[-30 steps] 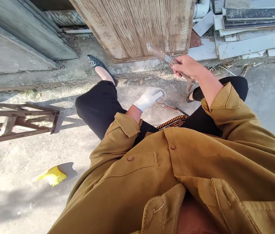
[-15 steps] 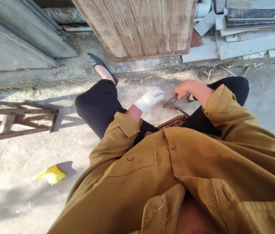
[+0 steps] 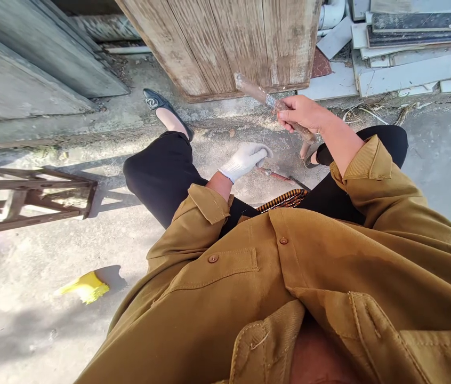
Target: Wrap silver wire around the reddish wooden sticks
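My left hand (image 3: pixel 247 160), in a white knit glove, is closed low between my knees. Its grip is hidden by the glove; a faint thin strand seems to rise from it. Just below its fingers lies a thin reddish rod (image 3: pixel 277 175), with a dark piece near its far end; whether the glove touches it I cannot tell. My bare right hand (image 3: pixel 299 114) is wrapped around a brown stick (image 3: pixel 253 90) with silvery wire (image 3: pixel 270 101) wound about its middle. The stick slants up to the left, its tip in front of the wooden panel.
A weathered wooden panel (image 3: pixel 225 48) stands ahead, with stacked boards (image 3: pixel 413 69) to its right. To my left are a wooden stool frame (image 3: pixel 37 194) and a yellow object (image 3: pixel 87 287) on the concrete. A striped woven edge (image 3: pixel 283 200) shows between my legs.
My right hand has risen away from my left hand, and the stick has swung from pointing down-left to pointing up-left. The gloved left hand has barely moved.
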The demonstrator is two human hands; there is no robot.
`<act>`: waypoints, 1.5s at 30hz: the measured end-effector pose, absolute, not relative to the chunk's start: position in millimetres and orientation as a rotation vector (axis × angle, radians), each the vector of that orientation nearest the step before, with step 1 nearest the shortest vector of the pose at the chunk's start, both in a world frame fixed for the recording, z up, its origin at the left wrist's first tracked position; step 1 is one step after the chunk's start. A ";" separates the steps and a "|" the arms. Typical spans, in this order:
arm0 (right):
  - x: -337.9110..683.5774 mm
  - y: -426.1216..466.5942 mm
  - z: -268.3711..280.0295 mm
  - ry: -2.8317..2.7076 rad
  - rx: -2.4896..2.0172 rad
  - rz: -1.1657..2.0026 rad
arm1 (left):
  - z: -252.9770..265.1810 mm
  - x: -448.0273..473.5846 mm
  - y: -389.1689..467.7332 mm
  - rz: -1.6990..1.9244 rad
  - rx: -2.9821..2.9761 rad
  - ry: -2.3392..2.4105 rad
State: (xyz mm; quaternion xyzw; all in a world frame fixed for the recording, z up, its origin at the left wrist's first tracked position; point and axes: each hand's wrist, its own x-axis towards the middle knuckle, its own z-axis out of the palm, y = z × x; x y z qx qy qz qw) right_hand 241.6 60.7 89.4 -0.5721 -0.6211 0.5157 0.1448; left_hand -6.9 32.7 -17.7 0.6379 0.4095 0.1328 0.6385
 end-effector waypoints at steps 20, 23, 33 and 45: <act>214.8 49.7 60.9 -2.829 -1.674 1.993 | -19.7 -17.3 35.6 0.288 1.805 0.979; 218.1 52.7 74.6 -2.746 -1.404 2.124 | -23.3 -19.6 40.0 0.304 1.771 0.966; 247.5 61.3 92.7 -1.779 -1.657 1.513 | -31.9 -12.7 35.2 0.363 1.675 0.912; 227.0 63.0 50.0 -2.809 -2.139 1.149 | -18.9 -10.7 29.8 0.210 1.828 0.900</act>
